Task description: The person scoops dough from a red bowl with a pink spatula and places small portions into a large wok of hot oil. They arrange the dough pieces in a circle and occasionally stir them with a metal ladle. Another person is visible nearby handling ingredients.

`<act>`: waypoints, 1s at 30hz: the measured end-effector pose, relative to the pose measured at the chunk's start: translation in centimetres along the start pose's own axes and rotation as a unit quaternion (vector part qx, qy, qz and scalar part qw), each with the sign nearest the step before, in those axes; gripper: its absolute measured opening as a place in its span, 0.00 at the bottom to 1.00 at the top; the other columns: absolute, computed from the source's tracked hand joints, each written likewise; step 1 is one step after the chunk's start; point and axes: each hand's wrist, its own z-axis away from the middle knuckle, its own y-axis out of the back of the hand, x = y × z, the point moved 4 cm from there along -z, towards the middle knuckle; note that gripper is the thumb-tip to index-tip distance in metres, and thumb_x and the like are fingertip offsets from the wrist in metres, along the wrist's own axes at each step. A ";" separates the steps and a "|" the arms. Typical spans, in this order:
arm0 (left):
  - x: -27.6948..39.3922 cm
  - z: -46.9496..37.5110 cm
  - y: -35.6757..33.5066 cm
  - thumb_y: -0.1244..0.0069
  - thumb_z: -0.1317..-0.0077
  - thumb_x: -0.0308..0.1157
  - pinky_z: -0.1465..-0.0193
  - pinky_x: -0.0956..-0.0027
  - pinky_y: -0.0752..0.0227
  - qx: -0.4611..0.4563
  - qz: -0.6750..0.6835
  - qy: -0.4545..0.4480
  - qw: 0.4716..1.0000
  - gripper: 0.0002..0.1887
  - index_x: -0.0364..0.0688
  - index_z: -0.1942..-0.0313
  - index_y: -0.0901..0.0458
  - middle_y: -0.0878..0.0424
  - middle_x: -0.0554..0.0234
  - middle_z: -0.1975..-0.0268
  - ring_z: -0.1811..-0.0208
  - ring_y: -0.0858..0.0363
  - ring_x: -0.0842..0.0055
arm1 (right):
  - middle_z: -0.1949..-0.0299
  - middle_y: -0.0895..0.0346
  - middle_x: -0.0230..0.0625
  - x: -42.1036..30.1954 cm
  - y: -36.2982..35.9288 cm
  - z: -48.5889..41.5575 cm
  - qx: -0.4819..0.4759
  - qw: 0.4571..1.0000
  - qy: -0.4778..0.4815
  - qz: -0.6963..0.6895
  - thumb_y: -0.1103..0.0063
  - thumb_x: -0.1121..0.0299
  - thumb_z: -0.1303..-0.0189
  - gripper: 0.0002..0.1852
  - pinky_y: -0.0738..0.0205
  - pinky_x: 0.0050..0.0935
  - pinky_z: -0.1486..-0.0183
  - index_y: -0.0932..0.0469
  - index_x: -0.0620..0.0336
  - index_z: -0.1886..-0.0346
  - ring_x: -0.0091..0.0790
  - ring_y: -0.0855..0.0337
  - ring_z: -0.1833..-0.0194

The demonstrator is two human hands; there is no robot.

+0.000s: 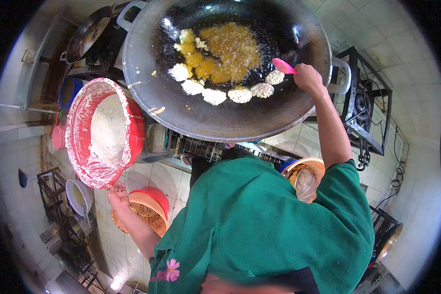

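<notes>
My right hand [308,77] grips a pink plastic spoon [283,66] over the right side of a large metal wok [220,126]. Just below the spoon lies a lump of white batter [275,77]. Several more lumps, such as one white batter lump [214,96], curve along the near side of the bubbling oil [231,47]. Yellowish pieces [205,68] float at the oil's left. My left hand [118,194] holds the lower rim of a red plastic basin [134,132], which leans towards me left of the wok. Thick pale batter [109,126] fills much of it and smears its wall.
A tub of brown crumbs [143,213] stands on the tiled floor at lower left. At my right is an orange tub [318,169] with a wire strainer [305,183] in it. A burner stand [364,103] is right of the wok; a smaller wok [90,35] sits upper left.
</notes>
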 end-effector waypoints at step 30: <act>0.2 0.7 -0.8 0.50 0.28 0.41 0.53 0.65 0.28 0.015 -0.018 -0.005 1.000 0.12 0.46 0.51 0.29 0.26 0.67 0.58 0.59 0.25 0.75 | 0.61 0.17 0.54 -6.2 -3.9 2.9 -0.075 0.990 0.122 0.010 0.50 0.71 0.44 0.13 0.20 0.47 0.52 0.16 0.64 0.63 0.53 0.15 0.55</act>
